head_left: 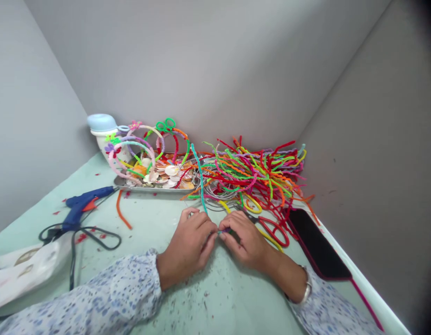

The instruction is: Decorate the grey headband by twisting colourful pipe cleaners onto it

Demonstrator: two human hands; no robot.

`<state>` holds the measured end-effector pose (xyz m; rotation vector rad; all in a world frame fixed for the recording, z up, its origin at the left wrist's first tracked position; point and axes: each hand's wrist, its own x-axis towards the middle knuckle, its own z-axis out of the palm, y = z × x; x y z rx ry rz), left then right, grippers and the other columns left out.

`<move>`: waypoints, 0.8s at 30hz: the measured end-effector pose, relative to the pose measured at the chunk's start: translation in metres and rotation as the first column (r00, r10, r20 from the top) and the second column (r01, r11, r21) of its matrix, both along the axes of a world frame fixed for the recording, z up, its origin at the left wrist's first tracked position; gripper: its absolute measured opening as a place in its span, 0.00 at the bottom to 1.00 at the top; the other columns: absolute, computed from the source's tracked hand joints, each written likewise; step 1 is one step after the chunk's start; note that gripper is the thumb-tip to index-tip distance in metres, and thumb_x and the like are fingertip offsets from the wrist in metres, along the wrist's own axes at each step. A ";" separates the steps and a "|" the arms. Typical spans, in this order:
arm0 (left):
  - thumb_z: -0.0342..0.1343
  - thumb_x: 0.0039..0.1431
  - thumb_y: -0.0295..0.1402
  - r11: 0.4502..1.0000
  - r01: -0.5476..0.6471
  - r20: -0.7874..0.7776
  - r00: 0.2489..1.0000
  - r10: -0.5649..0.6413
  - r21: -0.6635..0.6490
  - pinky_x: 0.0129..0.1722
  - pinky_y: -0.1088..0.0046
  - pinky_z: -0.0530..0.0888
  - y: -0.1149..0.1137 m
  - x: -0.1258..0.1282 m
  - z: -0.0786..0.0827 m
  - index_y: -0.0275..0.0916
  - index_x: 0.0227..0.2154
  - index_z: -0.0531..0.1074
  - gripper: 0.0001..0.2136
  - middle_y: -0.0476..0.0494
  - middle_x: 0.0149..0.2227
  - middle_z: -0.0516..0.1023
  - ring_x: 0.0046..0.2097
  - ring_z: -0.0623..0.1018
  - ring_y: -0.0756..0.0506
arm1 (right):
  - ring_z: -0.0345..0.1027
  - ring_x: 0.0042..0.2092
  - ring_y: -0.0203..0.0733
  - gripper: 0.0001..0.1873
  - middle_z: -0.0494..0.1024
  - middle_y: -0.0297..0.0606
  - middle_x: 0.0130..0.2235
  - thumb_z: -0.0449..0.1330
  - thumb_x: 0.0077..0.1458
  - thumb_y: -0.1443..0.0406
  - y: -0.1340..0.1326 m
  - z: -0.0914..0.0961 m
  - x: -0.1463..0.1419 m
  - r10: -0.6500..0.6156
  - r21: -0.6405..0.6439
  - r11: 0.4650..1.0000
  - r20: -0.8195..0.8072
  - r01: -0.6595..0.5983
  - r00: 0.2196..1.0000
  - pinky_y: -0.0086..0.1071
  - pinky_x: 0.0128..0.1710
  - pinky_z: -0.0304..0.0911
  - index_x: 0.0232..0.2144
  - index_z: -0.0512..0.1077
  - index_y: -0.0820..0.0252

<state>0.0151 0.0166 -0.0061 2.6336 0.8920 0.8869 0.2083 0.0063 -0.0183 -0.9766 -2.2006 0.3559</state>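
The left hand (185, 246) and right hand (246, 237) are curled nearly closed, fingertips meeting in front of the metal tray (149, 188) and pinching a teal pipe cleaner (200, 179), its grip partly hidden. Its long axis runs away from the person, the free end pointing over the tray's right part.

Bright, even light is washing over the grey wall (201, 60), leaving faint shadows, while the lens is bending the edges and darkening the top right corner
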 end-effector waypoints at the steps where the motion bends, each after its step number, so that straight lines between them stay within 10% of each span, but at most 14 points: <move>1: 0.47 0.59 0.25 1.000 0.002 0.000 1.000 -0.002 0.001 0.49 0.59 0.61 0.000 0.000 0.000 0.37 0.34 0.69 0.06 0.45 0.33 0.71 0.39 0.69 0.46 | 0.61 0.38 0.43 0.03 0.70 0.38 0.33 0.52 0.57 0.70 0.000 0.000 0.000 0.002 -0.009 1.000 -0.003 -0.002 1.000 0.40 0.40 0.56 0.35 0.63 0.58; 17: 0.46 0.60 0.24 1.000 -0.003 -0.025 1.000 0.004 0.020 0.53 0.56 0.58 0.001 0.002 0.002 0.39 0.36 0.67 0.07 0.46 0.35 0.71 0.40 0.70 0.45 | 0.59 0.35 0.42 0.04 0.67 0.37 0.32 0.48 0.59 0.69 -0.004 0.000 -0.003 -0.010 -0.085 0.996 -0.003 0.009 1.000 0.38 0.37 0.58 0.33 0.61 0.58; 24: 0.56 0.55 0.27 0.957 -0.279 0.351 0.906 0.237 0.074 0.49 0.59 0.65 -0.007 0.000 0.006 0.40 0.45 0.62 0.15 0.39 0.45 0.64 0.49 0.66 0.40 | 0.60 0.33 0.38 0.05 0.66 0.35 0.32 0.48 0.62 0.64 -0.009 -0.002 -0.001 -0.159 -0.245 0.965 -0.254 0.096 0.954 0.32 0.34 0.59 0.36 0.63 0.58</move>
